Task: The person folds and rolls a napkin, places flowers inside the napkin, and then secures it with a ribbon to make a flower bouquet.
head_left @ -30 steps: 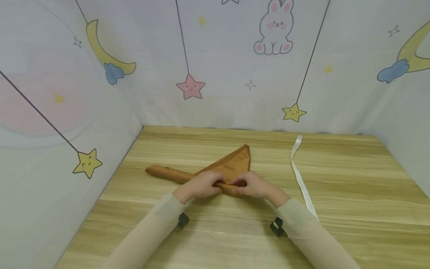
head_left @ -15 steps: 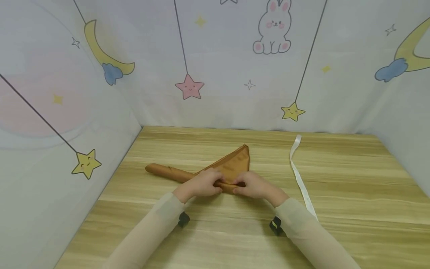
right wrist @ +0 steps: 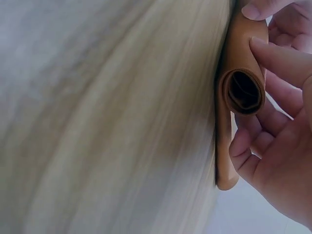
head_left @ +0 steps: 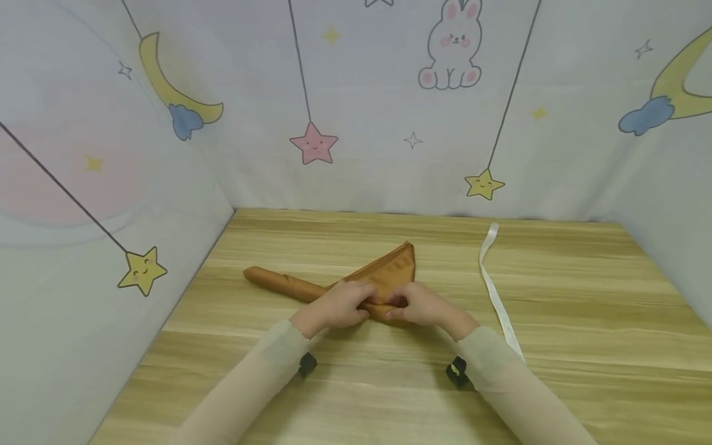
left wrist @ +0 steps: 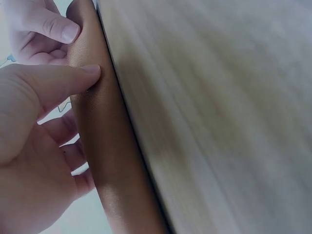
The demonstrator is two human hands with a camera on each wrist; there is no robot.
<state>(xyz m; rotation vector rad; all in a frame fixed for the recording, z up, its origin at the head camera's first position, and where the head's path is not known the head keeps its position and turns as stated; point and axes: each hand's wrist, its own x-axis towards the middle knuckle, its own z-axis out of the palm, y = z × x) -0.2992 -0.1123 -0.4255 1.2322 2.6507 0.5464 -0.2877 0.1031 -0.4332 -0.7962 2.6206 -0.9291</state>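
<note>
A brown satin cloth [head_left: 389,278] lies on the table, partly rolled into a tube. Its rolled end [head_left: 278,282] points left, and a flat folded corner rises behind the hands. My left hand [head_left: 339,304] pinches the roll near its middle, thumb in front and fingers behind it, as the left wrist view shows. Close beside it, my right hand [head_left: 423,304] pinches the roll near its right end. In the right wrist view the roll's open end [right wrist: 243,92] shows a hollow spiral of layers, with a folded edge hanging below. Part of the cloth is hidden behind both hands.
A white ribbon [head_left: 497,296] runs lengthwise on the wood-grain table [head_left: 584,296], right of the cloth, partly covered by the right sleeve. A printed white curtain [head_left: 367,179] closes the back and sides. Dark wrist devices [head_left: 458,372] sit under both forearms.
The rolled left end has shifted slightly right and away from me. The raised corner has come slightly nearer. Both hands keep their hold on the roll.
</note>
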